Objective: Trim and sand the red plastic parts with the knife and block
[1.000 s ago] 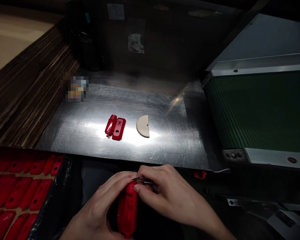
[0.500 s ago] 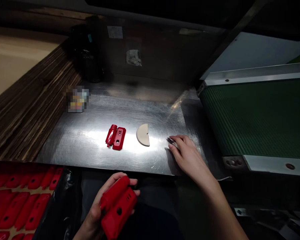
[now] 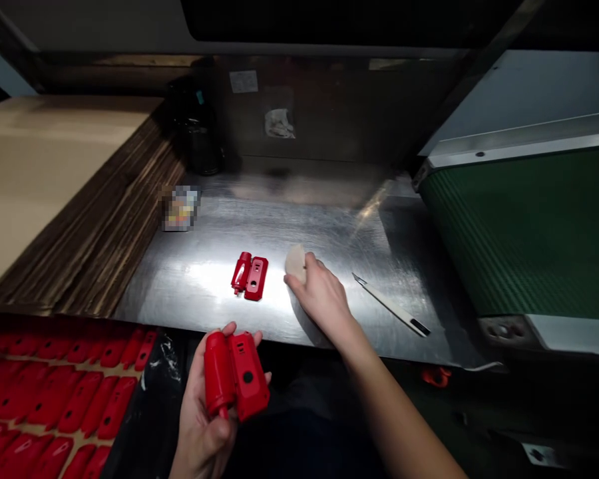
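My left hand (image 3: 204, 419) holds a red plastic part (image 3: 234, 374) below the front edge of the steel table (image 3: 329, 219). My right hand (image 3: 322, 296) rests on the table with its fingers closing on a beige half-round piece (image 3: 294, 261). A second, smaller red part (image 3: 250, 275) lies on the table just left of that piece. A thin craft knife (image 3: 392, 305) lies on the table to the right of my right hand, with no hand on it.
A box of several red parts (image 3: 54, 399) sits at lower left. Stacked cardboard sheets (image 3: 70, 193) line the left side. A green conveyor belt (image 3: 529, 226) runs along the right. A dark container (image 3: 199, 136) stands at the back.
My right hand laid the knife on the table at the right, then moved left onto the beige piece. My left hand turned the red part and holds it alone.
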Demonstrator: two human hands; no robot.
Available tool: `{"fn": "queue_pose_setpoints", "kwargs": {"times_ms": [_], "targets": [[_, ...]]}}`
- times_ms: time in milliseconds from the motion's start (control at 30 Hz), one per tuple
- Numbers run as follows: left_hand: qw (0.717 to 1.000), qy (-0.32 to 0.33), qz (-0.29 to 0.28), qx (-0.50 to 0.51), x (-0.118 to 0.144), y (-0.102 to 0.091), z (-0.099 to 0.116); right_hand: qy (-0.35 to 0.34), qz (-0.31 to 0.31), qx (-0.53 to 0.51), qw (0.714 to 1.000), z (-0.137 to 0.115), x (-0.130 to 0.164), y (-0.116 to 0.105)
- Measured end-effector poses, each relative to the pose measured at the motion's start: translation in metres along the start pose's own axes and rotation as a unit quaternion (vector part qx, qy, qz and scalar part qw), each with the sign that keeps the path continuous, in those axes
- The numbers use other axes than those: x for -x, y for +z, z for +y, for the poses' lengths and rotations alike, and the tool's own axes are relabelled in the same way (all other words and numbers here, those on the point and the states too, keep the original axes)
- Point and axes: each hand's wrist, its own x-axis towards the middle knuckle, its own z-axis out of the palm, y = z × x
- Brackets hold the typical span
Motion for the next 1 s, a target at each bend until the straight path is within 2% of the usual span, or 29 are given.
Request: {"fn": "queue_pose_setpoints", "kwargs": {"times_ms": [67, 133, 200, 267, 333, 433, 500, 567, 700, 800, 900, 1000], "targets": [[0.997, 0.013, 0.076, 0.025, -0.002, 0.007, 0.003, 0.001, 0.003, -0.037, 0.999, 0.006, 0.018, -0.001], [0.99, 0.028, 0.134, 0.043, -0.007, 0.012, 0.002, -0.001, -0.004, -0.144, 0.99, 0.009, 0.044, -0.001], [0.983, 0.055, 0.168, 0.051, -0.013, 0.015, 0.0, -0.021, -0.039, -0.306, 0.951, 0.006, 0.075, 0.0], [0.978, 0.08, 0.187, 0.051, -0.019, 0.015, -0.003, -0.067, -0.099, -0.396, 0.911, -0.002, 0.101, 0.003], [0.973, 0.103, 0.202, 0.037, -0.022, 0.015, -0.006, -0.124, -0.128, -0.38, 0.907, -0.011, 0.116, 0.008], [0.966, 0.14, 0.216, -0.015, -0.023, 0.011, -0.007, -0.174, -0.073, -0.315, 0.93, -0.021, 0.12, 0.015], [0.961, 0.167, 0.214, -0.053, -0.021, 0.007, -0.008, -0.208, -0.04, -0.293, 0.932, -0.024, 0.117, 0.018], [0.957, 0.186, 0.21, -0.076, -0.02, 0.003, -0.007, -0.242, -0.037, -0.283, 0.927, -0.026, 0.114, 0.019], [0.954, 0.172, 0.239, -0.06, -0.017, 0.004, -0.005, -0.245, -0.028, -0.278, 0.929, -0.028, 0.112, 0.018], [0.951, 0.158, 0.261, -0.043, -0.016, 0.011, -0.004, -0.254, -0.052, -0.29, 0.921, -0.03, 0.113, 0.016], [0.95, 0.163, 0.265, -0.037, -0.017, 0.018, -0.003, -0.241, -0.033, -0.279, 0.929, -0.03, 0.113, 0.015], [0.951, 0.166, 0.26, -0.034, -0.018, 0.02, -0.004, -0.25, -0.032, -0.286, 0.924, -0.028, 0.114, 0.014]]}}
